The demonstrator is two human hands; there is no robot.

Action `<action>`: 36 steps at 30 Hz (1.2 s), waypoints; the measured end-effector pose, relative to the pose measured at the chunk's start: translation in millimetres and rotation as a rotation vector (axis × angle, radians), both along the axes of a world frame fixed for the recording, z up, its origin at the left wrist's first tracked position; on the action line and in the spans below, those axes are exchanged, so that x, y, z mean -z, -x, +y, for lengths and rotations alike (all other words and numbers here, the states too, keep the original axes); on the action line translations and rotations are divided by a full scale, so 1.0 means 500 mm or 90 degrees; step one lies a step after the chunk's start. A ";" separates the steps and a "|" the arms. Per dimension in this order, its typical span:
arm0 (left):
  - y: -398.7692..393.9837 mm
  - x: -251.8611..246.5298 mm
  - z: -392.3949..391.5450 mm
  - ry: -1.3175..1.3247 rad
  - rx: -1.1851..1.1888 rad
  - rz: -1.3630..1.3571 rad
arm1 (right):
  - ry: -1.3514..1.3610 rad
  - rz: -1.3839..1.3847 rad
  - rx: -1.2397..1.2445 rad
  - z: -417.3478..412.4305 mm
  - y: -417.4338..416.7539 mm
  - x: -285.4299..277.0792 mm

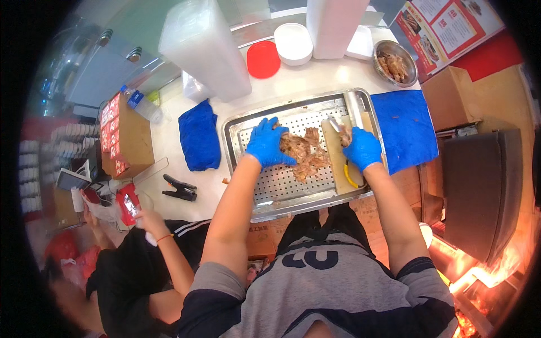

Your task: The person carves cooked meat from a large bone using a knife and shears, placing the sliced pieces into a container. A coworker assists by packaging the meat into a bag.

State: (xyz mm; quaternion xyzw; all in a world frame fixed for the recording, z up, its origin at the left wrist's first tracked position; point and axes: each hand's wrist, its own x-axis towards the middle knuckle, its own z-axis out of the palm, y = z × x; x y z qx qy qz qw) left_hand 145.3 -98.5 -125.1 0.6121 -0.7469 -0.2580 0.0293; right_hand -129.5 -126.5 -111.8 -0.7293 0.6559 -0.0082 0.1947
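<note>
A perforated metal tray (270, 186) lies before me, holding a heap of cooked meat pieces (302, 152). My left hand (270, 143), in a blue glove, rests spread on the heap's left side, with its thumb towards me. In another blue glove, my right hand (362, 148) is closed on a piece of meat (345, 136) over a pale cutting board (334, 158) at the tray's right end. Scissors with yellow handles (351, 175) lie on the board, partly under that hand. A metal cylinder (353, 107) lies above it; its lower end is beside the hand.
Blue cloths lie left (199, 137) and right (403, 126) of the tray. Beyond stand stacked plastic containers (211, 55), a red lid (263, 59) and a metal bowl (395, 63) of meat. A black stapler (180, 188) is at left, near another person (139, 262). Fire glows low right.
</note>
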 end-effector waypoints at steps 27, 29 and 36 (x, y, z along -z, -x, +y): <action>0.118 0.129 0.156 0.076 -0.263 0.363 | -0.101 -0.423 -0.351 0.075 -0.142 0.157; 0.091 0.170 0.146 0.109 -0.279 0.442 | -0.136 -0.435 -0.399 0.058 -0.163 0.142; 0.155 -0.003 0.113 0.047 -0.373 0.690 | -0.191 -0.775 -0.426 0.016 -0.119 0.098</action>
